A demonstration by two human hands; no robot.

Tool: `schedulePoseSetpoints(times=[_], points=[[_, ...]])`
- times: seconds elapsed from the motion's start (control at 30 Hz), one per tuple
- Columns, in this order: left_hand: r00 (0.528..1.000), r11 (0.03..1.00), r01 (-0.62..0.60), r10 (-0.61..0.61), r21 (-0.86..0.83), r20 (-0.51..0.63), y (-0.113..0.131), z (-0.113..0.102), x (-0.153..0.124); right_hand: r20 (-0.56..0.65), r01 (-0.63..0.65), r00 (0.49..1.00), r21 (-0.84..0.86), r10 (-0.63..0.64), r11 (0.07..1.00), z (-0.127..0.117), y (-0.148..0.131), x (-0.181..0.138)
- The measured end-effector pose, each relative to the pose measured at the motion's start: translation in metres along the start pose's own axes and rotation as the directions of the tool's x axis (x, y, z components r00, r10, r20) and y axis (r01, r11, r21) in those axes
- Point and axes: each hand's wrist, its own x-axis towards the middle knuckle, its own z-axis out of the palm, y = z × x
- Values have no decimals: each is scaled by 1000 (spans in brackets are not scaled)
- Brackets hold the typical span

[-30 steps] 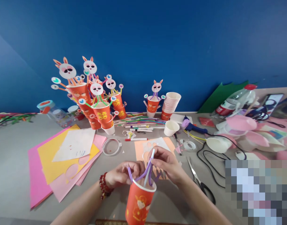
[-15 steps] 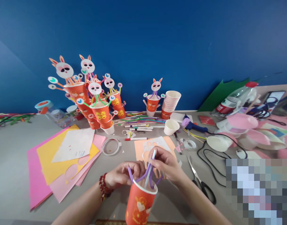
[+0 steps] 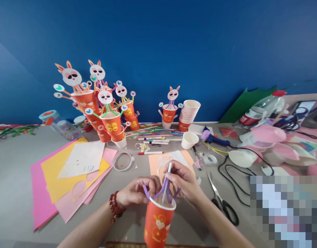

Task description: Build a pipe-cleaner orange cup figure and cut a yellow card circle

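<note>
A red paper cup [image 3: 159, 220] with a printed cartoon figure is close to me, slightly tilted. Bent purple pipe cleaners [image 3: 156, 193] and a pale straw [image 3: 165, 193] stick up out of it. My left hand [image 3: 141, 190], a beaded bracelet at its wrist, is closed at the cup's left rim, next to a purple end; its fingertips are partly hidden. With thumb and fingers my right hand [image 3: 181, 179] pinches the upper part of the straw, together with the tops of the purple pipe cleaners. Cut orange paper [image 3: 153, 161] lies just beyond both hands.
Scissors [image 3: 220, 198] lie at right, near a black cord [image 3: 233, 187] and a glue gun [image 3: 216, 139]. Coloured paper sheets [image 3: 44, 193] and a tape roll [image 3: 122, 162] are at left. Behind stand cups with rabbit faces [image 3: 110, 124], stacked cups [image 3: 190, 112] and markers [image 3: 150, 152].
The red cup has shifted a little to the right and stands more upright. Both hands keep their hold, with the straw and pipe cleaners leaning slightly differently.
</note>
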Motion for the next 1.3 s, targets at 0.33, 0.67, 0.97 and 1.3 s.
schedulePoseSetpoints(times=[0.33, 0.67, 0.97, 1.3], points=[[1000, 1000, -25, 25, 12, -8, 2, 1, 0, 3, -23, 1000, 77, 23, 997, -3, -4, -1], [999, 999, -27, 28, 40, -18, 2, 1, 0, 22, 62, 998, 125, -65, 990, -5, 1, -1], [999, 992, -37, 39, 121, -7, 7, 5, 0, 4, 98, 995, 82, -99, 992, -5, -2, 1], [998, 978, -49, 55, 204, -25, 5, 6, 0, -60, 112, 992, 50, -109, 992, 2, -5, -2]])
